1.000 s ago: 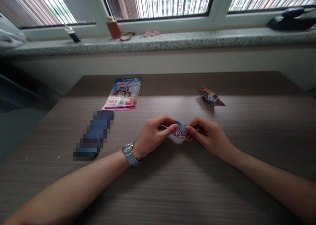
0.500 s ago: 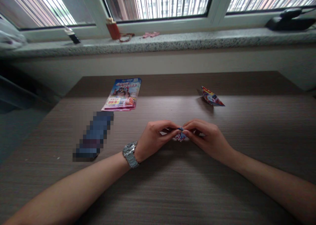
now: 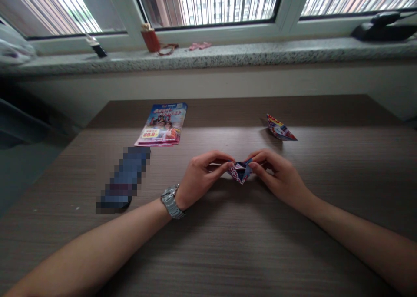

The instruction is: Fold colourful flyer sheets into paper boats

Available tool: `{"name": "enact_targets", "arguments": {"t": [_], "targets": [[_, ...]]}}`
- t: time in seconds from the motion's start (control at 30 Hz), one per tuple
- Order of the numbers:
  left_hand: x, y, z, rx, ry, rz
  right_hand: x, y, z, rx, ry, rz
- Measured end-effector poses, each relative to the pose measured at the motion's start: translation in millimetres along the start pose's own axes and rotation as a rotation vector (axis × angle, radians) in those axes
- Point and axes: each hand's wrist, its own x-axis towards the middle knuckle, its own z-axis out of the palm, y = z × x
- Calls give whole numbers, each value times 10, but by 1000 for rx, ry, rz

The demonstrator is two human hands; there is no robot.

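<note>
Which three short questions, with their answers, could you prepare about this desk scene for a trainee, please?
1. True or false: the left hand and the right hand both hold the small folded paper.
2. Multiple choice: which arm wears the metal watch? A) right; B) left; C) neither.
3. Fill in: farther away than the right hand, another folded paper rests on the ____.

Key: 1. true; 2. B; 3. table.

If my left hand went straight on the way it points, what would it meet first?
Likely your right hand, on the far side of the folded paper you hold; exact depth is unclear.
</note>
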Motion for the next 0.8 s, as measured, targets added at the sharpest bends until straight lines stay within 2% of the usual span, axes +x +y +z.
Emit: {"name": "enact_targets", "arguments": {"t": [0.17, 0.27, 0.5, 0.63, 0.8], "targets": [[16, -47, -62, 82, 16, 40, 8, 97, -56, 44, -3, 76], [26, -83, -100, 150, -5, 78, 8, 137, -108, -6, -27, 104], [47, -120, -134, 345, -39, 157, 18, 197, -140, -146, -31, 80], [49, -115, -140, 452, -91, 228, 20, 221, -142, -176, -27, 8], [43, -116, -142, 483, -130, 232, 27, 162, -189, -345, -159, -208]]}}
